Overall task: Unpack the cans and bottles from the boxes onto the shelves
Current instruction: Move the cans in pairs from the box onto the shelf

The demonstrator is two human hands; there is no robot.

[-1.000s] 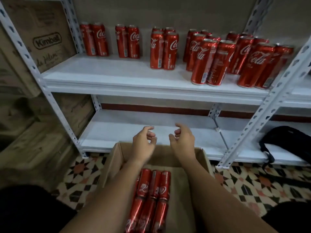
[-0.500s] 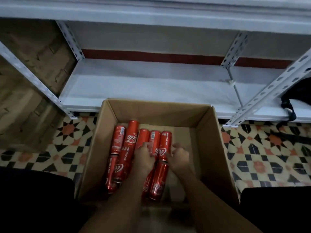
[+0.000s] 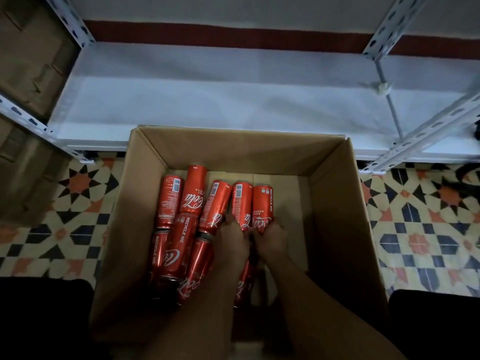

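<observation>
An open cardboard box stands on the tiled floor below me. Several red Coca-Cola cans lie on their sides in its left half. My left hand grips the near end of one can. Right beside it my right hand grips the neighbouring can, the rightmost one. Both cans still lie among the others. The white bottom shelf stretches behind the box with nothing on it in view.
White perforated shelf uprights stand at the left and right. Stacked cardboard cartons fill the left side. Patterned floor tiles flank the box. A dark object shows at the right edge.
My head tilted down from the upper shelf of cans to the box. Both hands dropped from above the box into it and closed round two cans.
</observation>
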